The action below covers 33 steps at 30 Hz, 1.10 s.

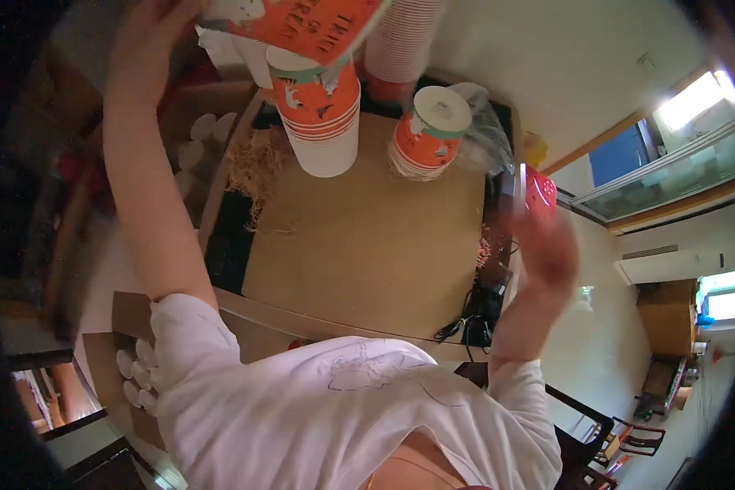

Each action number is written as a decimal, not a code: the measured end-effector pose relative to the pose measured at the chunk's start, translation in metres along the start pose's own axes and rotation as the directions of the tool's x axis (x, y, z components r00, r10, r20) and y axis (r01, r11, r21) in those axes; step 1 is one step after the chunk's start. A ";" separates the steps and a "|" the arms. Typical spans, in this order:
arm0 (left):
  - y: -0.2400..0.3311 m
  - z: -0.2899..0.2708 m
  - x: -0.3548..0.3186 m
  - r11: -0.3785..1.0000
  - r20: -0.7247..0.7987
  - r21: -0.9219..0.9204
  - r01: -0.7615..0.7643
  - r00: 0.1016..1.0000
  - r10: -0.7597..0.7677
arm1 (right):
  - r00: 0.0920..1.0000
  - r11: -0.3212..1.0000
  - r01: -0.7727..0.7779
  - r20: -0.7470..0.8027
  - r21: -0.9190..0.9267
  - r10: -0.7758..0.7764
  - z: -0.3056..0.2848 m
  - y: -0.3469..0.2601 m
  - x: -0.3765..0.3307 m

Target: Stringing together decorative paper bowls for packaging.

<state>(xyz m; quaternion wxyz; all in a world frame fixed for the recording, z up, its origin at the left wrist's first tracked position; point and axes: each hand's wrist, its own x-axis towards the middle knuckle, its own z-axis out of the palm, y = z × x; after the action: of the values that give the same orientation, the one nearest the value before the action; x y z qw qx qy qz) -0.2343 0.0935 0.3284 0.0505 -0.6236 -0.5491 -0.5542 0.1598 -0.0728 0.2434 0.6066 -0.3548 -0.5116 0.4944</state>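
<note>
My left hand point(165, 20) is raised at the upper left, its fingers partly cut off by the frame's top edge. It grips the left end of an orange printed paper cup point(302, 28), tilted above a tall stack of nested paper cups point(322, 114). That stack has orange cups above and white ones below. A shorter stack of orange cups point(429, 135) stands upside down to its right. My right hand point(545, 249) is at the table's right edge, smeared by motion. Just beyond its fingers is a red thing with pale dots point(541, 189); I cannot tell whether the hand holds it.
A cardboard sheet point(367, 245) covers the table. A tall column of white cups point(400, 41) rises at the back. Brown string point(257, 167) lies at the left, a clear plastic bag point(482, 131) at the back right. Black cables point(465, 327) hang at the front right.
</note>
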 end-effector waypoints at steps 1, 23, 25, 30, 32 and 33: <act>0.015 0.001 -0.016 0.943 0.123 -0.302 0.141 0.987 -0.108 | 0.835 0.742 0.484 0.500 -0.464 -0.231 -0.014 0.020 0.072; -0.119 0.169 -0.159 0.687 0.456 -0.491 0.536 0.830 -0.321 | 0.974 0.196 -0.043 0.003 -0.980 0.226 -0.139 0.246 0.067; -0.127 0.165 -0.164 0.686 0.493 -0.404 0.605 0.776 -0.394 | 0.966 0.344 0.083 0.160 -0.935 0.203 -0.088 0.208 0.100; -0.158 0.182 -0.161 0.596 0.620 -0.433 0.676 0.704 -0.348 | 0.832 0.816 -0.553 0.157 0.170 0.531 -0.007 0.313 0.184; -0.178 0.189 -0.171 0.600 0.574 -0.437 0.671 0.721 -0.388 | 0.836 0.868 -0.434 0.251 -0.242 0.488 0.031 0.324 0.194; -0.182 0.199 -0.169 0.598 0.551 -0.447 0.665 0.731 -0.402 | 0.884 0.943 -0.245 0.348 -0.226 0.313 0.031 0.350 0.201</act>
<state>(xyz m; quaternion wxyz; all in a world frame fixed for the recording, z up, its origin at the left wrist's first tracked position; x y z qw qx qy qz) -0.2062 0.1921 0.0270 -0.4404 -0.5029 -0.4981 -0.5523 0.0441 0.2087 -0.0232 0.3848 -0.3744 -0.6041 0.5889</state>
